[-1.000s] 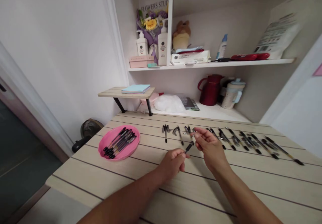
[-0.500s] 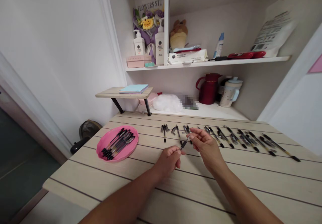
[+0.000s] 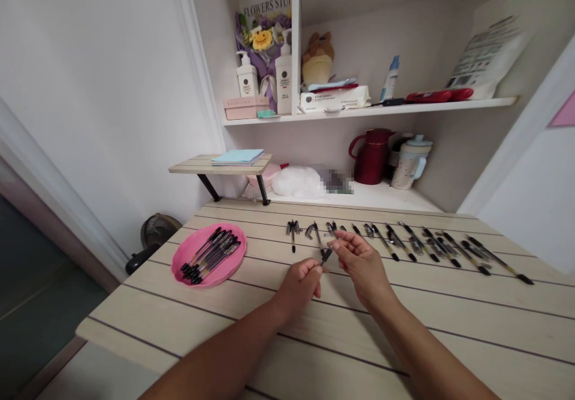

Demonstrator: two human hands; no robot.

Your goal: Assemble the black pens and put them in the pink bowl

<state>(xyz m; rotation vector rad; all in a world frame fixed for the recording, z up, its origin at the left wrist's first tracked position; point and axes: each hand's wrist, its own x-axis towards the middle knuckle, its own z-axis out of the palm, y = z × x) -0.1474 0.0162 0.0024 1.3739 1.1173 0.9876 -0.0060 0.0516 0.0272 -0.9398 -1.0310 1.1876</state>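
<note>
Above the middle of the table, my left hand [image 3: 302, 285] is closed around the barrel of a pen, whose black grip [image 3: 327, 255] points up and to the right. My right hand [image 3: 362, 268] pinches the front end of this pen between thumb and forefinger, and the fingertips hide the tip. Behind my hands, a row of dismantled pens [image 3: 383, 243] and small dark parts runs along the table to the right. To the left, a pink tray [image 3: 240, 250] holds several capped black pens [image 3: 215, 256].
The wooden table [image 3: 202, 328] carries a small raised shelf [image 3: 191, 166] with blue paper [image 3: 238, 157] on it. At the back stand a dark red jug [image 3: 372, 157] and a pale tumbler [image 3: 408, 163]. A fan [image 3: 160, 230] is beside the table's left edge.
My right hand has shifted slightly left and down, closer to my left hand along the pen. Less of the pen's front end shows. My left hand keeps its hold.
</note>
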